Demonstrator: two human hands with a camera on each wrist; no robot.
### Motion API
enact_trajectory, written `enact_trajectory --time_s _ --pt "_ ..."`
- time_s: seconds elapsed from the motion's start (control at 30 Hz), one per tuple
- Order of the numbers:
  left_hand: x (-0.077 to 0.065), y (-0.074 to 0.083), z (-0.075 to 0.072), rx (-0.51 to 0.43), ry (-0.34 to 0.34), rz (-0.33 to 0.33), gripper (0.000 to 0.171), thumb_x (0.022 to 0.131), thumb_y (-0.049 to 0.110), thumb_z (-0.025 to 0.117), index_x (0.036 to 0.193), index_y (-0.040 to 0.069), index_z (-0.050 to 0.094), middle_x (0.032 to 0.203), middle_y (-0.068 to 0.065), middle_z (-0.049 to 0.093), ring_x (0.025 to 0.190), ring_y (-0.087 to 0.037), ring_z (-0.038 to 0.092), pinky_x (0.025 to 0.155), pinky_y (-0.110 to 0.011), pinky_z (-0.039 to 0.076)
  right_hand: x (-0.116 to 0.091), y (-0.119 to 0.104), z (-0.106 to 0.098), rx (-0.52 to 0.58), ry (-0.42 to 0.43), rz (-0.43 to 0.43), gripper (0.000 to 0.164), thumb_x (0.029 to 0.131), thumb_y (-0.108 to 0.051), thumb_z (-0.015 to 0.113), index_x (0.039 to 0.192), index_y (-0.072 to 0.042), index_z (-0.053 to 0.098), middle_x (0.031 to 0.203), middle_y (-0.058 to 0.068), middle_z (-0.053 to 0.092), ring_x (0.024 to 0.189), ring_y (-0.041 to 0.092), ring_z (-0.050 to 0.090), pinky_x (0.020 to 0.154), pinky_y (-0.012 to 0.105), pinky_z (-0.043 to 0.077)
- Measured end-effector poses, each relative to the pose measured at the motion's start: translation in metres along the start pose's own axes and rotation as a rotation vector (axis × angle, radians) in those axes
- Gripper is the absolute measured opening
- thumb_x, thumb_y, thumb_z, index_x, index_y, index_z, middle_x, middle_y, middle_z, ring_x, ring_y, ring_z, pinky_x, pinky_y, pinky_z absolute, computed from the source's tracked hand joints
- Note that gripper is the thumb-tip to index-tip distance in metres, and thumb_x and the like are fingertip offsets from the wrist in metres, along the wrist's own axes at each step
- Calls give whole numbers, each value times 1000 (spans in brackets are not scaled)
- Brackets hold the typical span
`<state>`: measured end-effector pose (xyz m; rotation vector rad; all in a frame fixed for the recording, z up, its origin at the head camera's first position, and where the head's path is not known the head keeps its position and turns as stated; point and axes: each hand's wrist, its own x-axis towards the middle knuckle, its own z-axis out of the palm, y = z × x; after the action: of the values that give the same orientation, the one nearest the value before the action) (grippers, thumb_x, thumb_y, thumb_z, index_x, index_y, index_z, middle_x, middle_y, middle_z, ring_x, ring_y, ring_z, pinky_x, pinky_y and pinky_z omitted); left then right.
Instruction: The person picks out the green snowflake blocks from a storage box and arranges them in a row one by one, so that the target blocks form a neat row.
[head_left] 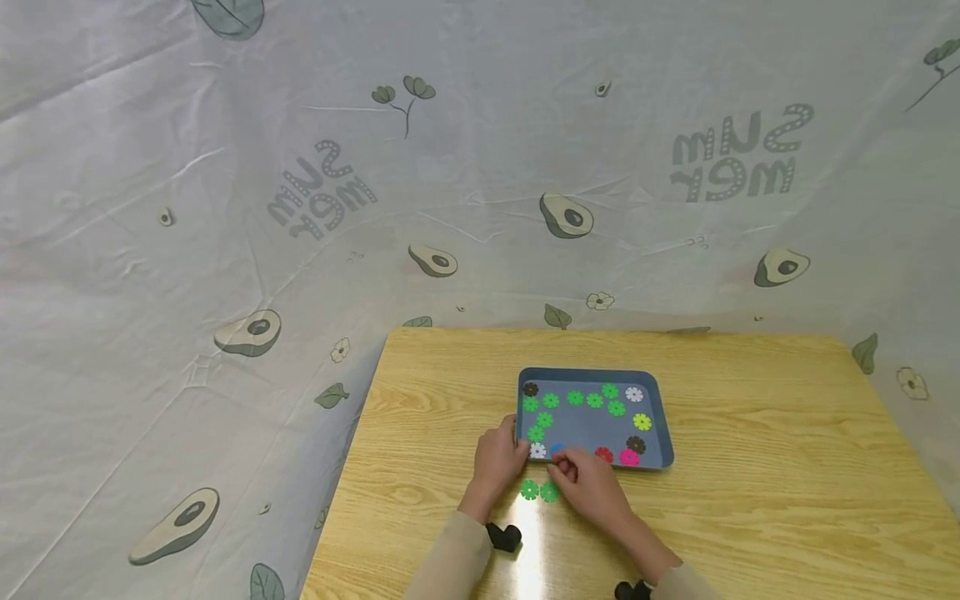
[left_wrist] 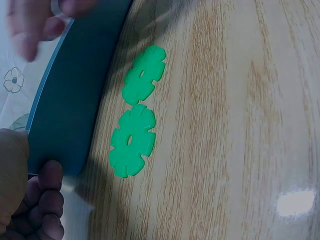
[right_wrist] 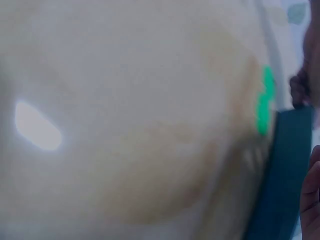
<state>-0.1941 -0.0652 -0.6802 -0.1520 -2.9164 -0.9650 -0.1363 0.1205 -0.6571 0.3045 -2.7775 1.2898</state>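
Observation:
A shallow grey-blue tray [head_left: 592, 429] holds several notched plastic flower discs, mostly green, with a few in other colours. My left hand [head_left: 498, 457] grips the tray's near left corner, its fingers [left_wrist: 51, 202] curled at the outer wall. Over the front rim is my right hand [head_left: 592, 487], fingers bent, fingertips beside a blue disc [head_left: 557, 449] that it partly covers. Whether those fingers pinch the disc, I cannot tell. Two green discs, a left one [head_left: 529, 490] and a right one [head_left: 550, 492], lie on the table just in front of the tray.
The tray stands on a wood-grain table [head_left: 765, 467]. Behind and to the left hangs a pale printed cloth [head_left: 480, 167]. Inside the tray, a red disc [head_left: 603, 455] and a pink disc [head_left: 629, 457] lie along the front wall, with a yellow disc [head_left: 642, 422] at the right.

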Motion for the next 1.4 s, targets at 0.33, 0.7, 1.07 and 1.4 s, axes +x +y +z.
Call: enact_trajectory --time_s 0.33,0.7,1.07,1.4 --pt "-2 1 0 -41 -45 -34 51 88 15 68 137 3 64 65 2 57 53 -13 44 50 -30 37 66 10 -7 -40 -58 121 27 95 -20 74 115 -2 73 95 4 66 83 19 61 76 43 52" --pt "-7 6 0 -37 -64 -41 51 90 15 67 139 2 62 62 2 55 50 -12 43 49 -30 36 80 30 16 -226 -116 160 39 92 -31 79 117 -2 71 98 10 64 89 27 61 79 48 51" --pt "-4 4 0 -36 -60 -39 52 89 14 68 139 3 63 64 1 57 50 -12 43 47 -29 35 88 25 11 -170 -145 203 30 89 -20 81 108 0 69 101 12 68 96 31 65 84 50 52" --pt "-1 0 0 -22 -29 -19 49 90 15 70 137 3 64 68 -2 62 52 -12 45 49 -29 38 85 22 4 75 -64 202 21 93 -12 75 110 -3 68 88 3 62 80 18 60 76 40 49"
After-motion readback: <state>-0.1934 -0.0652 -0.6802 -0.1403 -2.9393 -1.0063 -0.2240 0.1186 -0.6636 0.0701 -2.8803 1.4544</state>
